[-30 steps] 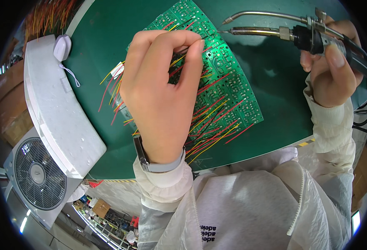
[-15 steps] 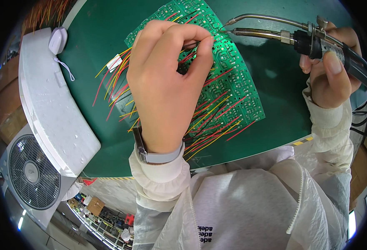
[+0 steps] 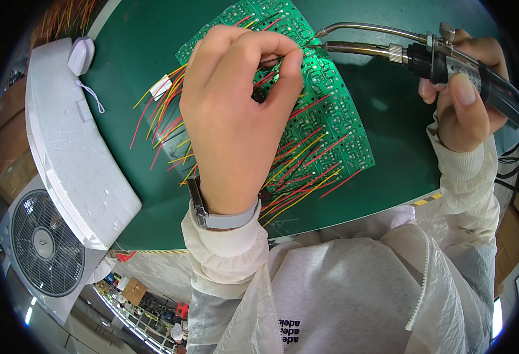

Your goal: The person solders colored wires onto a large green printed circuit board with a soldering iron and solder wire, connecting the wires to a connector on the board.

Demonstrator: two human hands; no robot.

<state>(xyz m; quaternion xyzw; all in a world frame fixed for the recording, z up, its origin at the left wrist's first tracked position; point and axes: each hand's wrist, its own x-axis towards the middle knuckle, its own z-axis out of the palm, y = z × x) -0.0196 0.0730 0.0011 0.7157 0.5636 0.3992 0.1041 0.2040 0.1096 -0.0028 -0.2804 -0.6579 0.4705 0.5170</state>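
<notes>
A green circuit board panel [image 3: 345,127] lies on the bench, with many red, yellow and black wires [image 3: 297,168] standing off it. Over its upper part, my left hand [image 3: 227,118] pinches a thin black wire [image 3: 269,62] between thumb and forefinger; the wire's end is partly hidden by the fingertips. From the right, my right hand [image 3: 468,112] grips a soldering iron [image 3: 359,48] with a curved metal solder feed tube [image 3: 377,28] clamped above it. The iron's tip meets the board just right of my left fingertips. Part of the panel is hidden under my left hand.
The bench has a green mat [image 3: 401,147]. A white foam slab [image 3: 73,141] stands along its left edge, with a small white device [image 3: 81,56] on a strap. Below left is a fan [image 3: 47,242]. Black cables [image 3: 516,156] hang at the right.
The soldering iron and my right hand have shifted slightly left and down, bringing the tip nearer my left fingertips. My left hand has kept its pinch almost in place.
</notes>
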